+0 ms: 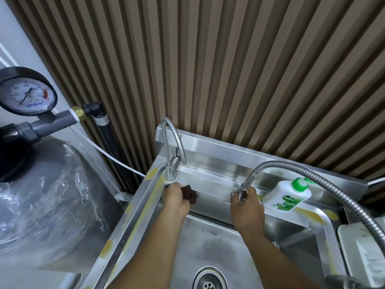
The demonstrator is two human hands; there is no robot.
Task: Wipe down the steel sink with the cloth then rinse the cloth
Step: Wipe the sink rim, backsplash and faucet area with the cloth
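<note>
The steel sink fills the lower middle, with its drain at the bottom edge. My left hand presses a dark brown cloth against the sink's back ledge, just below the base of the curved tap. My right hand grips the nozzle end of the flexible metal spray hose over the back ledge. No water is visible coming from it.
A white Dettol bottle with a green cap stands on the ledge right of my right hand. A wrapped grey tank with a pressure gauge stands to the left. A white tray lies at the right. Behind is a slatted wall.
</note>
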